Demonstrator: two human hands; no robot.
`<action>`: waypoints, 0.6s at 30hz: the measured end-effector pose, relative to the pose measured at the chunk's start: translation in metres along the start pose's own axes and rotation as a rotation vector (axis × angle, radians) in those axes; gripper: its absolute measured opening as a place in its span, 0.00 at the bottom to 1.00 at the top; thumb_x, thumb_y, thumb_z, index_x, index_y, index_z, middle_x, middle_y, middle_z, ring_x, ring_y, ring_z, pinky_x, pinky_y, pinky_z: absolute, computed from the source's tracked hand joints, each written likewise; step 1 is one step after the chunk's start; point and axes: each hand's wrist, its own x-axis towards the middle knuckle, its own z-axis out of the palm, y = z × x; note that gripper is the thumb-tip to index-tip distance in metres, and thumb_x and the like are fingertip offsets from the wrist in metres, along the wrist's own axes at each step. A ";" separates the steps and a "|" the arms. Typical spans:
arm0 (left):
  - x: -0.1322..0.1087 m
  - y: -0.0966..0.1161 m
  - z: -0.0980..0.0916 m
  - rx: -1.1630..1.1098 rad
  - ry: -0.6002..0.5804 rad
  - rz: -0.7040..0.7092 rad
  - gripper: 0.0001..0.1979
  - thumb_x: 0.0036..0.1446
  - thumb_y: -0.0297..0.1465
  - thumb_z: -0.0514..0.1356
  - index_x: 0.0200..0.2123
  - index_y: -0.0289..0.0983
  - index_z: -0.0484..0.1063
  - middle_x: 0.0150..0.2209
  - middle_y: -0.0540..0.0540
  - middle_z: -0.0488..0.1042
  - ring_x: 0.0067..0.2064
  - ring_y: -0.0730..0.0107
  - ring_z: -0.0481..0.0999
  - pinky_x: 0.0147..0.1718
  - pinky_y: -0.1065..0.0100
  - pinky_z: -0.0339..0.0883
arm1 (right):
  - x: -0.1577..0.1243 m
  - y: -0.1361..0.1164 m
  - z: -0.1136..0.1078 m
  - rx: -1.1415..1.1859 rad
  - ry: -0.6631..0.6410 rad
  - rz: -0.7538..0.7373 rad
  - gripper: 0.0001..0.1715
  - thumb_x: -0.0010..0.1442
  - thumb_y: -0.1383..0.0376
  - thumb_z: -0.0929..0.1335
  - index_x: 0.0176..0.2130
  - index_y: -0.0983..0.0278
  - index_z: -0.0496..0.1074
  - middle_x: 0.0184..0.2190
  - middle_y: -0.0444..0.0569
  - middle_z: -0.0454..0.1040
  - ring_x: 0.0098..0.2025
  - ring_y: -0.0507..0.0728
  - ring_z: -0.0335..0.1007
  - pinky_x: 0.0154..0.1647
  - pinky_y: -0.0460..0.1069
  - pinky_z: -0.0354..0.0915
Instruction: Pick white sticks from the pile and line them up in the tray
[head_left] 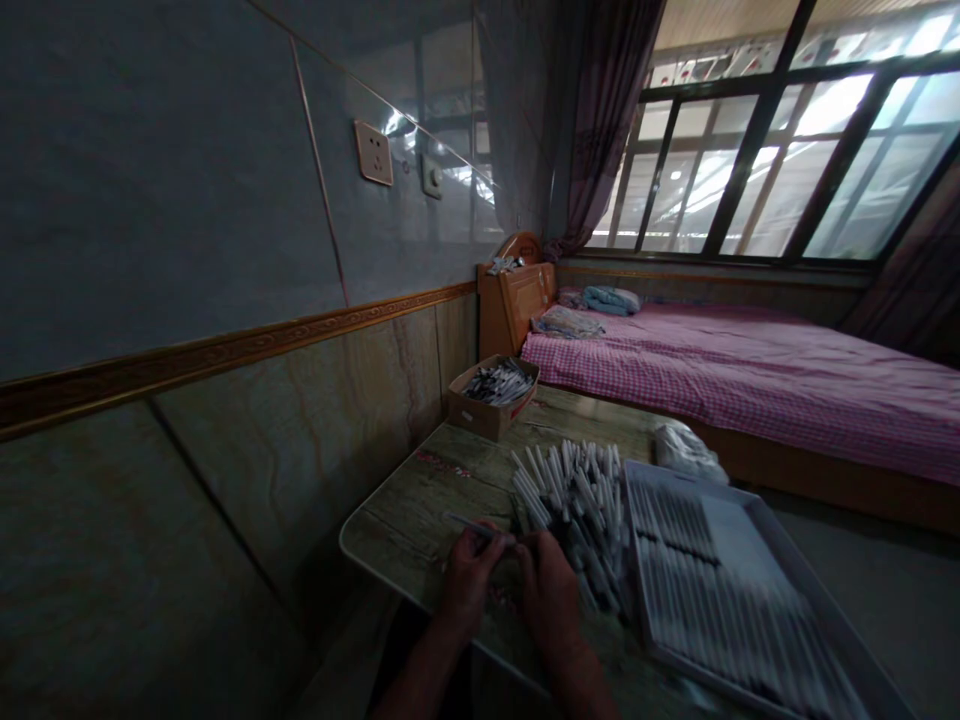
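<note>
1. With the fingers [487, 533] of the left hand [461, 580], pinches a thin pen [463, 521] above the table [405, 520].
2. Holds the bunched right hand [553, 590] at the pen's inner end; cannot tell, through blur, whether gripping it.
3. Seems busy adjusting that end; for the next move, probably needs a steady left pinch and small right-hand motions.
4. Just beyond the right hand, has a heap of pens [577, 490], then a tray [634, 560] holding rows.
5. Farther off, has a filled box [474, 418].
</note>
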 end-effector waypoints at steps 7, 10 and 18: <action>0.000 0.001 0.000 0.064 0.013 0.049 0.20 0.35 0.39 0.75 0.29 0.36 0.74 0.26 0.50 0.78 0.32 0.66 0.78 0.36 0.67 0.71 | -0.004 0.013 0.009 -0.178 0.082 -0.126 0.17 0.67 0.59 0.58 0.28 0.57 0.65 0.23 0.43 0.69 0.26 0.55 0.67 0.29 0.48 0.60; -0.001 0.004 0.003 0.057 0.003 0.049 0.19 0.35 0.39 0.75 0.28 0.36 0.74 0.26 0.51 0.77 0.31 0.66 0.78 0.35 0.66 0.72 | -0.006 0.023 0.014 -0.266 0.093 -0.184 0.19 0.68 0.60 0.57 0.29 0.58 0.68 0.24 0.45 0.70 0.26 0.55 0.68 0.28 0.48 0.60; 0.000 0.004 0.002 0.134 0.001 0.081 0.17 0.33 0.36 0.75 0.27 0.36 0.75 0.25 0.50 0.77 0.31 0.66 0.77 0.34 0.68 0.70 | -0.014 0.058 0.020 -0.376 0.100 -0.373 0.17 0.64 0.66 0.60 0.43 0.58 0.76 0.36 0.52 0.78 0.36 0.58 0.74 0.34 0.48 0.67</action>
